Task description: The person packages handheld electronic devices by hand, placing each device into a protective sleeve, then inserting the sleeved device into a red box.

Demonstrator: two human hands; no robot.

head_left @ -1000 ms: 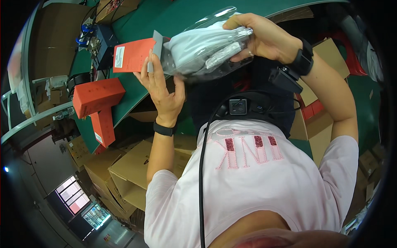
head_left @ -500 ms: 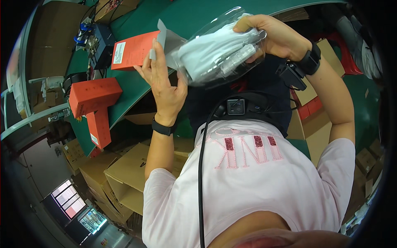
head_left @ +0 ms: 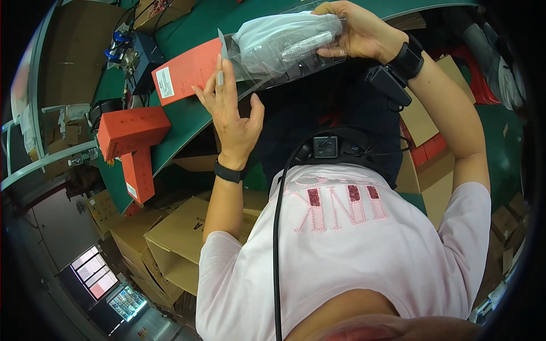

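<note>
My right hand (head_left: pixel 372 34) grips one end of a clear plastic tray (head_left: pixel 301 67), thumb on one side and fingers on the other. In the tray lie a white wrapped bundle (head_left: pixel 273 31) and a small item in clear wrapping (head_left: pixel 307 46). The tray's other end is at the open mouth of an orange-red box (head_left: pixel 193 71), partly inside its raised grey flaps. My left hand (head_left: pixel 233 116) rests its stretched fingers against the near side of the box by the mouth, its thumb apart and touching nothing. What the flaps cover inside the box is hidden.
Two more orange-red boxes (head_left: pixel 133 129) stand at the left edge of the green table (head_left: pixel 190 25). Behind them is a dark blue device (head_left: pixel 145 62) with cables. Cardboard cartons (head_left: pixel 176 236) stand below on the left and right. A black cable (head_left: pixel 277 244) runs down my shirt.
The tray has moved left and up, its end now at the box's mouth. My right hand moved with it. My left thumb has come away from the plastic.
</note>
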